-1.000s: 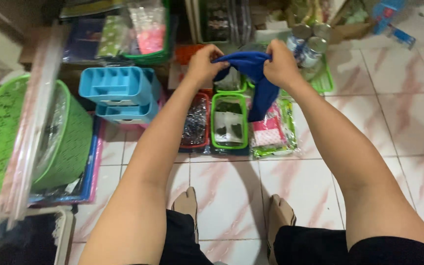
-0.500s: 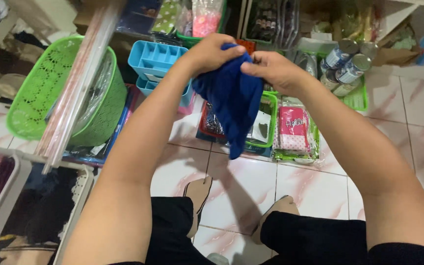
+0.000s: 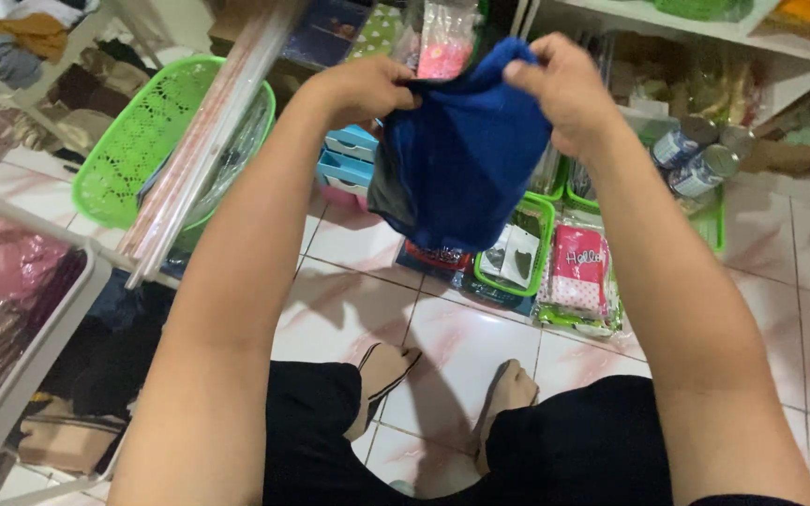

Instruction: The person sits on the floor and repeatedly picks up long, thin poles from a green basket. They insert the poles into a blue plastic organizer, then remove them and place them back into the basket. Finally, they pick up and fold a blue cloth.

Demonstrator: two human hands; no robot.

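Above pink packet, both hands gripping blue cloth, tins right

Both hands, left hand and right hand, gripped a blue cloth above the tiled floor, beside a green basket.

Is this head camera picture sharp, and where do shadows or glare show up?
Head view: mostly sharp, even indoor light; soft shadows on the floor tiles beneath the legs; the blue cloth held by left hand and right hand is slightly soft; glare on the tins and plastic packets.
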